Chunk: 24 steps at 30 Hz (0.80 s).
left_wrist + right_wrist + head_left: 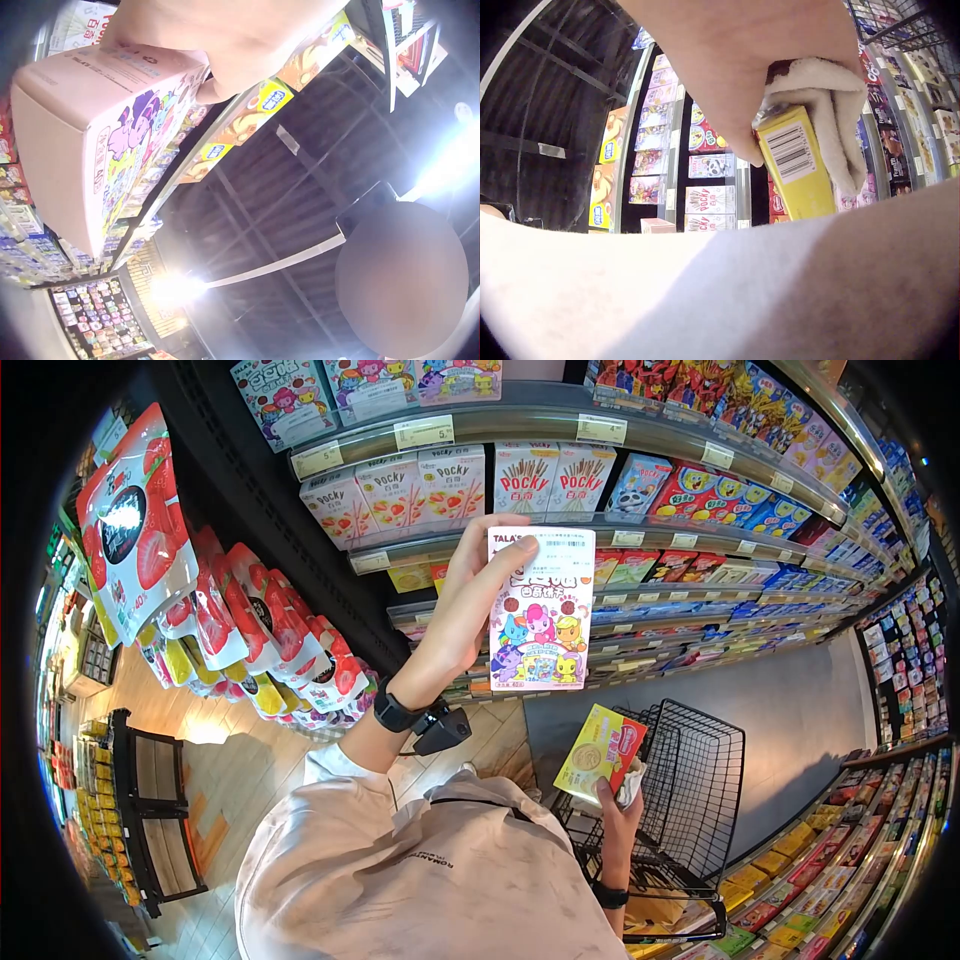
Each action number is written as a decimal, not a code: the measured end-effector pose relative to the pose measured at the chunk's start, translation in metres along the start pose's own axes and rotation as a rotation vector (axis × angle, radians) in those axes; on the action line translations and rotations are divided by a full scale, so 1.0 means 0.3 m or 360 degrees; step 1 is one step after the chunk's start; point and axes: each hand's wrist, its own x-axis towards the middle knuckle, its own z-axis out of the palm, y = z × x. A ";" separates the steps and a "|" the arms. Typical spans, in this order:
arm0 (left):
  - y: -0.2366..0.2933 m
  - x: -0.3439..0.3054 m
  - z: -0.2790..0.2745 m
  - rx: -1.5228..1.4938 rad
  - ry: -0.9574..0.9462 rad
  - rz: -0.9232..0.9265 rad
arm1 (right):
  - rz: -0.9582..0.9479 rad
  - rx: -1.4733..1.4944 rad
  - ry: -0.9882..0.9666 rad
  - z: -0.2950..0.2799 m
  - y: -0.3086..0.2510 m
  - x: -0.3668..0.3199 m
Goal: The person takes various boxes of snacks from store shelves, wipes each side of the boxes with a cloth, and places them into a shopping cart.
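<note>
**A:** What do we find nearest?

**B:** The left hand [472, 585] is raised ahead of the body, gripping the pink box [541, 630] at its upper left corner, thumb across the printed front. The far fingers are mostly hidden from us in the head view.

**A:** And the box's long axis?

**B:** Near upright in the head view, with the broad face turned towards the wearer.

**A:** Below it?

**B:** We see the right hand [620, 818], low and to the right, its fingers closed about a tilted yellow box [595, 745]. A white fluffy item [849, 127] lies against that box; we cannot tell what it is.

**A:** Which hand is nearer the wire basket [690, 775]?

**B:** The right, just beside it. The pink box stands well apart, up and to the left: the key relation, as we judge it.

**A:** Farther off?

**B:** Behind the pink box, the shelved Pocky boxes [526, 480].
</note>
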 end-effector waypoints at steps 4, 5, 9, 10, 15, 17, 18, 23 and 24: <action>-0.002 -0.001 -0.003 0.0006 0.0000 0.0009 | -0.0027 0.0027 -0.0018 -0.003 0.004 0.002; -0.004 -0.002 -0.005 0.0006 -0.0002 0.0010 | -0.0029 0.0028 -0.0017 -0.001 -0.001 0.002; -0.015 -0.005 -0.007 0.0036 -0.0019 -0.0002 | -0.0022 0.0051 -0.0002 0.005 -0.036 -0.002; -0.018 -0.007 -0.008 0.0069 -0.0011 -0.0008 | -0.0015 0.0061 -0.0001 0.003 -0.038 -0.002; -0.043 -0.007 -0.014 0.0090 -0.0041 -0.0033 | 0.0025 0.0073 0.0024 -0.033 0.005 0.005; -0.052 -0.008 -0.011 0.0093 -0.0072 -0.0043 | 0.0047 0.0094 0.0039 -0.042 0.008 0.003; -0.056 -0.011 -0.009 0.0110 -0.0038 -0.0053 | 0.0032 0.0085 0.0039 -0.041 0.000 0.002; -0.131 0.001 -0.041 0.0342 -0.0078 -0.0024 | -0.0001 0.0003 0.0131 -0.070 0.001 -0.002; -0.169 0.017 -0.059 0.0465 -0.0147 0.0086 | 0.0011 -0.0016 0.0182 -0.092 0.024 0.005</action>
